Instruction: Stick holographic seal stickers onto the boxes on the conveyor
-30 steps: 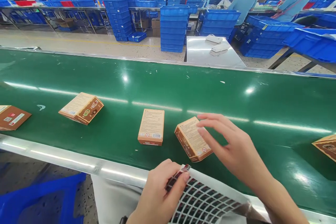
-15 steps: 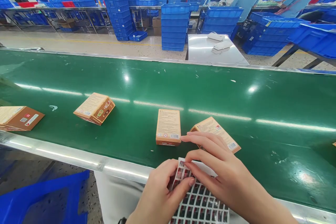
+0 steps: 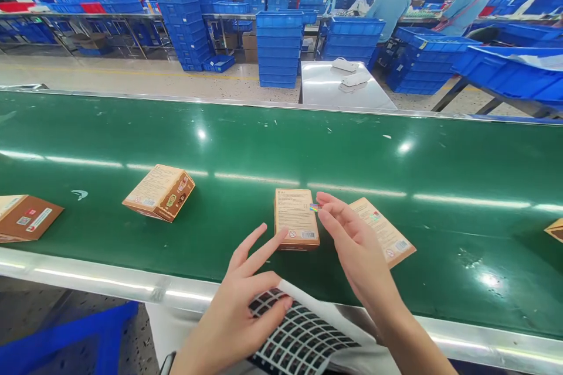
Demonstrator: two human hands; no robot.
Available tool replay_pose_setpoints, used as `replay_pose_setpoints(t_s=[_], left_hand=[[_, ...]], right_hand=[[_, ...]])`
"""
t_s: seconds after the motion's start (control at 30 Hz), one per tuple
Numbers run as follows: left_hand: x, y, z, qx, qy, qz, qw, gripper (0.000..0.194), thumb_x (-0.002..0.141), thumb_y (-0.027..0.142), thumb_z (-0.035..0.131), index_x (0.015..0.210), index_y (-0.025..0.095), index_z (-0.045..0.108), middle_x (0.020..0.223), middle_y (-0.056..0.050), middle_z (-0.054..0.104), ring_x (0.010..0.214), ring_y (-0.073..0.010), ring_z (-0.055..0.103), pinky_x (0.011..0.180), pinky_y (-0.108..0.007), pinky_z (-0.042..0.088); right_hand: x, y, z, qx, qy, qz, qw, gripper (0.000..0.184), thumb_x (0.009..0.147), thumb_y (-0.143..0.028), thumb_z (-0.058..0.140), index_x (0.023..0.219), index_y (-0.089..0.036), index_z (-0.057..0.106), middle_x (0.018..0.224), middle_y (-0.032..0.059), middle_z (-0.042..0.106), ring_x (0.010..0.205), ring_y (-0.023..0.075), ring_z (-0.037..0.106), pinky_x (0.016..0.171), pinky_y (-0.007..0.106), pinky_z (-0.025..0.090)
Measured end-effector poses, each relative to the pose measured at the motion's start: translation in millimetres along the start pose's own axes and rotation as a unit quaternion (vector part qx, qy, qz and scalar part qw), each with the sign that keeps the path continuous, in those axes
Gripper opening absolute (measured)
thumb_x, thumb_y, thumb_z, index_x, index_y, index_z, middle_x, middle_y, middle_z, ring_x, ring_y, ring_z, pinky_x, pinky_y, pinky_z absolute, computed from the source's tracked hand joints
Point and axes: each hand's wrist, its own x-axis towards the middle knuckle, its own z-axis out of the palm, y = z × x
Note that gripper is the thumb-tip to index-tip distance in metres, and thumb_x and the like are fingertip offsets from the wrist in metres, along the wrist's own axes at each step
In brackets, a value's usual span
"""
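Observation:
My left hand (image 3: 246,304) holds a sheet of small stickers (image 3: 303,328) under its thumb, low in front of me. Its index fingertip rests at the lower left of a tan and brown box (image 3: 297,214) that lies on the green conveyor belt (image 3: 220,140). A small shiny rainbow-coloured sticker (image 3: 314,207) is pinched between thumb and fingers of my right hand (image 3: 356,240), at the right edge of that box's printed face. Partly behind the right hand lies a second box (image 3: 389,234), turned at an angle.
Farther left on the belt are a tilted box (image 3: 160,193) and another box (image 3: 33,217). A box (image 3: 555,229) shows at the right edge. Beyond the belt stand a metal table (image 3: 347,91), stacked blue crates (image 3: 279,50) and a person in light blue (image 3: 389,6).
My right hand has left the sheet and moved up to the box, carrying one sticker. My left hand has shifted left, its index finger now on the box. The camera view has turned slightly.

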Motion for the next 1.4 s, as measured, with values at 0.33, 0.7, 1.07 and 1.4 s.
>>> replay_pose_setpoints(t_s=[0.33, 0.7, 1.07, 1.4], left_hand=[[30, 4, 16.1, -0.05, -0.068, 0.022, 0.996, 0.012, 0.091, 0.014, 0.061, 0.082, 0.021, 0.066, 0.164, -0.001, 0.034, 0.155, -0.03, 0.018, 0.122, -0.052, 0.032], [48, 22, 35.6, -0.068, -0.077, 0.04, 0.994, 0.012, 0.088, 0.013, 0.064, 0.08, 0.021, 0.069, 0.161, -0.002, 0.037, 0.153, -0.0337, 0.023, 0.118, -0.056, 0.039], [62, 37, 51.2, -0.075, -0.111, 0.06, 0.989, 0.015, 0.089, 0.014, 0.064, 0.075, 0.021, 0.064, 0.163, 0.007, 0.033, 0.155, -0.0291, 0.018, 0.121, -0.049, 0.038], [64, 54, 60.4, -0.188, -0.056, 0.019, 0.98, 0.013, 0.09, 0.016, 0.062, 0.078, 0.02, 0.063, 0.153, -0.005, 0.05, 0.138, -0.0268, 0.05, 0.114, -0.039, 0.043]], right_hand=[[30, 9, -26, 0.03, 0.011, 0.03, 0.999, 0.028, 0.083, -0.051, 0.071, 0.09, -0.024, 0.07, 0.132, 0.0052, 0.067, 0.122, 0.0257, 0.06, 0.105, 0.039, 0.045], [26, 15, -44, 0.047, 0.056, 0.064, 0.995, 0.036, 0.079, -0.053, 0.074, 0.097, -0.022, 0.071, 0.125, 0.0079, 0.069, 0.111, 0.028, 0.065, 0.091, 0.038, 0.054], [24, 12, -76, -0.156, 0.074, -0.031, 0.984, 0.034, 0.088, -0.056, 0.062, 0.086, -0.022, 0.062, 0.126, 0.0102, 0.065, 0.1, 0.0254, 0.065, 0.087, 0.04, 0.05], [30, -12, -107, -0.324, 0.181, -0.075, 0.925, 0.043, 0.088, -0.049, 0.062, 0.117, -0.021, 0.05, 0.115, 0.0145, 0.068, 0.073, 0.0242, 0.071, 0.071, 0.042, 0.054]])
